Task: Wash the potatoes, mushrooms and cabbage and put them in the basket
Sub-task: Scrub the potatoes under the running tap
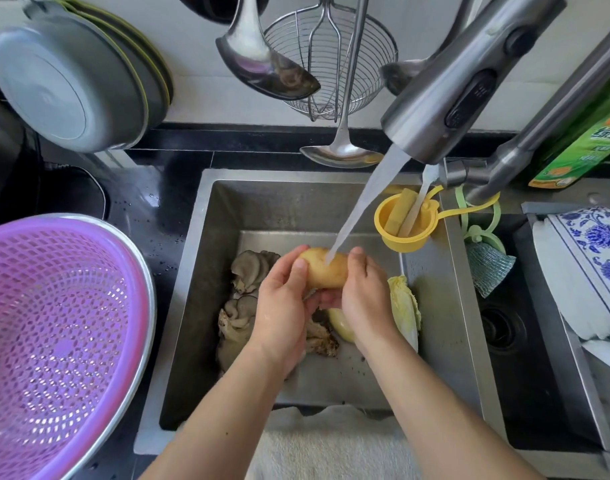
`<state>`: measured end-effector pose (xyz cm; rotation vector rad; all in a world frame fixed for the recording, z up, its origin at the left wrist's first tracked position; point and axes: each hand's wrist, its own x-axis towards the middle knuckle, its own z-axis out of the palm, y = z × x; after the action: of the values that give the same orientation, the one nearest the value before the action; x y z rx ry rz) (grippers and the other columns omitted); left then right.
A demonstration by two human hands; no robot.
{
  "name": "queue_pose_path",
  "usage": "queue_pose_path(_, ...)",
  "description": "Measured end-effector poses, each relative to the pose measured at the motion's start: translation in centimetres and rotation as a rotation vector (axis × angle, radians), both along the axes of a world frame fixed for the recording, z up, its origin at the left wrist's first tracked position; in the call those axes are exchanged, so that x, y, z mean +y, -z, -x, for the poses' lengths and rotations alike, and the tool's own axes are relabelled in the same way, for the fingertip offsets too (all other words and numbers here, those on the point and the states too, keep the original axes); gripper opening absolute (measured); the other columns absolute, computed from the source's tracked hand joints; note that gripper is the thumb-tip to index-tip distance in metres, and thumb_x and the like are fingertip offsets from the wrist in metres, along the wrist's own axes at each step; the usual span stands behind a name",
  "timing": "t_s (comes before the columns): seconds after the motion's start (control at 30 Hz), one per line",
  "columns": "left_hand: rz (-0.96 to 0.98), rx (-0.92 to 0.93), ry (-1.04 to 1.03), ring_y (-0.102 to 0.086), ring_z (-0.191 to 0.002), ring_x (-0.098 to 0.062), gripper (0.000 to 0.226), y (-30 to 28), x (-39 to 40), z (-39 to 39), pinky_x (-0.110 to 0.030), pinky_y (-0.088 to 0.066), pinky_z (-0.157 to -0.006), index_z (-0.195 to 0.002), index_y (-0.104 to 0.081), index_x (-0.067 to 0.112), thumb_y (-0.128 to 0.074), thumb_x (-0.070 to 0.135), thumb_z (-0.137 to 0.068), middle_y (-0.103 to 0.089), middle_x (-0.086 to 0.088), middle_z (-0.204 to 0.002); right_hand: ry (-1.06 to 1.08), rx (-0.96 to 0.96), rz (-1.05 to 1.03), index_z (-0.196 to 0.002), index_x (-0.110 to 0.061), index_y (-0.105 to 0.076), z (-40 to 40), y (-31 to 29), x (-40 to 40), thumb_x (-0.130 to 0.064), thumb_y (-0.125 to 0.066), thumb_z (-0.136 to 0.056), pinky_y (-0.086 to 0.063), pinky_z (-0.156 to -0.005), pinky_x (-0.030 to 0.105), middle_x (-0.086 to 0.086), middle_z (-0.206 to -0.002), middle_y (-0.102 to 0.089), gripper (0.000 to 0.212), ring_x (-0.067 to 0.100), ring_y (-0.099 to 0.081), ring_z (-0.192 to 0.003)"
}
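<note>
I see my left hand (285,299) and right hand (362,292) gripping an oval yellow potato (326,270) mid-sink under the faucet stream (365,199), apart from the steel sink walls (192,271).

A black worktop (165,161), speckled with water drops, is seen around a steel sink (206,271) that is set into it. On the worktop to the left, a purple basket (54,334) is seated inside a metal bowl (151,306), touching the sink's left edge. A green bottle (580,140) is stood on the worktop at the back right. On the sink floor, grey mushrooms (248,271) are laid at the left, a cabbage (405,306) at the right, and a pale potato (341,325) between them. A white towel (331,445) is draped over the sink's front edge.
</note>
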<state>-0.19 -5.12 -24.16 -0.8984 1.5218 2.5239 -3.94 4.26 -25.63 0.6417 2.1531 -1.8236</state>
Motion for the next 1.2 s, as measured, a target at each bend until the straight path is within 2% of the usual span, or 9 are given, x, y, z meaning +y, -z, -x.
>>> queue_pose_path(0.13,0.008,0.014,-0.011,-0.073,-0.099,-0.029,0.028,-0.1,-0.3,-0.2,-0.036,-0.061,-0.075,-0.133,-0.061,0.014,-0.043,0.019,-0.113,-0.073,-0.02,-0.121,-0.15,0.032,0.061,-0.11,-0.025,-0.062,-1.0,-0.9,0.3,-0.048,-0.052,-0.103,-0.064,-0.072,0.044,0.007,-0.092,-0.074,0.026,0.024,-0.074,-0.079)
queue_pose_path(0.23,0.051,0.051,0.005,-0.074,-0.109,-0.029,0.023,0.2,1.0,-1.0,-0.033,-0.06,-0.085,-0.126,-0.066,0.013,-0.049,0.012,-0.11,-0.075,-0.017,-0.12,-0.071,0.05,-0.037,-0.109,-0.023,-0.057,-0.9,-1.2,-0.3,-0.048,-0.061,-0.097,-0.054,-0.071,0.031,-0.006,-0.1,-0.066,0.028,0.013,-0.066,-0.088)
queue_pose_path(0.4,0.076,0.078,0.009,-0.073,-0.099,-0.024,0.024,0.4,1.3,-1.3,-0.033,-0.062,-0.081,-0.126,-0.065,0.013,-0.048,0.009,-0.109,-0.075,-0.013,-0.115,0.117,-0.009,-0.054,-0.083,-0.025,-0.059,0.2,-1.0,-0.7,-0.055,-0.031,-0.095,-0.057,-0.082,0.058,0.007,-0.092,-0.067,0.043,0.039,-0.068,-0.091)
queue_pose_path(0.53,0.003,0.0,-0.002,-0.071,-0.094,-0.025,0.028,-0.1,0.3,-0.3,-0.037,-0.06,-0.078,-0.132,-0.062,0.02,-0.041,0.019,-0.112,-0.073,-0.017,-0.118,-0.019,-0.004,0.011,-0.092,-0.044,-0.063,-0.8,0.1,-0.3,-0.071,-0.031,-0.089,-0.062,-0.082,0.054,0.004,-0.104,-0.069,0.042,0.031,-0.073,-0.093)
queue_pose_path(0.7,-0.084,-0.054,0.071,-0.07,-0.112,-0.033,0.027,-0.2,0.2,-0.2,-0.042,-0.058,-0.093,-0.135,-0.053,0.036,-0.048,0.027,-0.111,-0.067,-0.015,-0.13,-0.189,0.071,0.032,-0.133,-0.022,-0.062,-1.9,-0.3,0.4,-0.031,-0.039,-0.111,-0.062,-0.09,0.042,0.001,-0.119,-0.068,0.034,0.016,-0.068,-0.105)
queue_pose_path(0.8,-0.059,0.006,0.151,-0.072,-0.103,-0.027,0.042,0.3,-0.3,-0.7,-0.038,-0.059,-0.088,-0.143,-0.048,0.033,-0.056,0.013,-0.107,-0.068,-0.015,-0.124,-0.166,0.037,0.119,-0.128,-0.026,-0.065,-1.8,-0.3,1.0,-0.026,-0.042,-0.111,-0.064,-0.083,0.045,0.006,-0.123,-0.07,0.029,0.023,-0.072,-0.105)
queue_pose_path(0.9,-0.007,0.035,0.244,-0.067,-0.101,-0.024,0.064,0.6,-0.6,-1.1,-0.041,-0.056,-0.098,-0.147,-0.046,0.035,-0.064,-0.004,-0.099,-0.067,-0.012,-0.118,-0.12,0.014,0.169,-0.13,-0.023,-0.067,-1.9,-0.4,1.3,-0.024,-0.044,-0.111,-0.062,-0.09,0.044,0.006,-0.127,-0.069,0.031,0.022,-0.071,-0.112)
queue_pose_path(1.07,-0.047,-0.037,0.14,-0.069,-0.119,-0.027,0.032,0.4,-0.5,0.0,-0.045,-0.05,-0.111,-0.142,-0.052,0.041,-0.049,0.034,-0.111,-0.07,-0.008,-0.132,-0.158,0.1,0.126,-0.141,-0.024,-0.061,-2.6,-0.7,1.0,-0.024,-0.056,-0.106,-0.059,-0.099,0.041,-0.009,-0.128,-0.068,0.036,0.013,-0.068,-0.117)
queue_pose_path(1.2,-0.04,-0.185,-0.012,-0.073,-0.109,-0.031,0.035,0.1,0.0,1.4,-0.054,-0.054,-0.106,-0.122,-0.067,0.03,-0.036,0.042,-0.112,-0.075,-0.012,-0.12,-0.199,0.214,0.018,-0.13,-0.037,-0.064,-3.4,-0.6,0.7,-0.009,-0.07,-0.095,-0.054,-0.106,0.039,-0.009,-0.132,-0.068,0.045,0.008,-0.065,-0.121)
